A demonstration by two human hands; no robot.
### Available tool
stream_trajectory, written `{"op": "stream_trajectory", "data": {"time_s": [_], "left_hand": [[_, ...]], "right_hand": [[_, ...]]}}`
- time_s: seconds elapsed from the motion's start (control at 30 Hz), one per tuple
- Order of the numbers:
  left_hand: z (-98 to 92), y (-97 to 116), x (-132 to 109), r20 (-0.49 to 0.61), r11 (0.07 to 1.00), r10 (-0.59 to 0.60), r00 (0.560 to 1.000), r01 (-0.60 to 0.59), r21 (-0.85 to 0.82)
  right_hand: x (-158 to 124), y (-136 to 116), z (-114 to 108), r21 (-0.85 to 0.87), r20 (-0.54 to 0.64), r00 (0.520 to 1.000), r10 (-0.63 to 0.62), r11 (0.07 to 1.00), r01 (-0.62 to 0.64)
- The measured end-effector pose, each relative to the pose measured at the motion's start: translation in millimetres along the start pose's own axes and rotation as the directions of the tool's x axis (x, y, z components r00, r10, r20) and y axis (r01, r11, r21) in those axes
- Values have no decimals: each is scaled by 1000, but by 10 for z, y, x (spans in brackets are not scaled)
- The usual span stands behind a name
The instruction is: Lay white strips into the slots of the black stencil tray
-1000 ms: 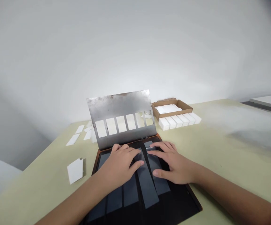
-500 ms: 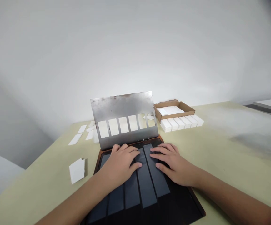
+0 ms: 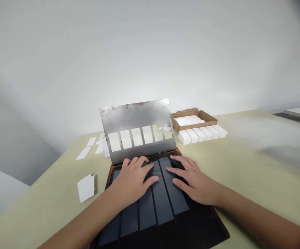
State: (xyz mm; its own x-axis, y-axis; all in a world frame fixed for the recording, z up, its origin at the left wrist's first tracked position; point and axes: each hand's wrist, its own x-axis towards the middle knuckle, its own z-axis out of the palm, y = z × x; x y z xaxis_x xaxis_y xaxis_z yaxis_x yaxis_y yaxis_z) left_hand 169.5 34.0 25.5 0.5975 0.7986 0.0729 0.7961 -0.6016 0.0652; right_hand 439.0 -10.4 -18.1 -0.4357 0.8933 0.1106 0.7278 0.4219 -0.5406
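Observation:
My left hand (image 3: 135, 176) rests palm down with its fingers apart over dark flat strips lying side by side on a black board (image 3: 191, 228). Its thumb and index finger touch the fourth strip (image 3: 161, 204) from the left. On the rightmost strip (image 3: 175, 193) lie the fingertips of my right hand (image 3: 191, 176), spread and holding nothing. Part of the strips is covered by my left hand and forearm. From the board's far edge a metal plate (image 3: 136, 116) with a row of rectangular cutouts stands tilted up on hinges.
A cardboard box (image 3: 198, 126) with white cards stands behind to the right, stacks of white cards (image 3: 203, 134) in front of it. Loose white cards (image 3: 83, 153) lie at far left. A folded white piece (image 3: 86, 188) is left of the board. Behind the table rises a wall.
The fourth strip has slid slightly away from me, towards the hinged plate. The fingers of my right hand have spread wider, while my left hand has shifted only a little.

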Motion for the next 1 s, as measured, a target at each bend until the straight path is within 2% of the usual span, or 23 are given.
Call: {"op": "stream_trajectory", "data": {"time_s": [0.57,0.8,0.9,1.0], "left_hand": [[-12,-13,24,40,1000,-9,999,8,26],[-230,-133,-80,19,999,-26,999,26,27],[-279,-158,-123,102,1000,-6,995,5,7],[-250,-153,-114,187,1000,-12,982,7,28]], "right_hand": [[-1,-20,3,6,-1,1000,29,1000,-29],[8,-27,-2,21,11,999,53,998,-53],[4,-52,-18,33,18,999,52,998,-52],[-3,-73,-27,22,19,1000,20,1000,-20]]}}
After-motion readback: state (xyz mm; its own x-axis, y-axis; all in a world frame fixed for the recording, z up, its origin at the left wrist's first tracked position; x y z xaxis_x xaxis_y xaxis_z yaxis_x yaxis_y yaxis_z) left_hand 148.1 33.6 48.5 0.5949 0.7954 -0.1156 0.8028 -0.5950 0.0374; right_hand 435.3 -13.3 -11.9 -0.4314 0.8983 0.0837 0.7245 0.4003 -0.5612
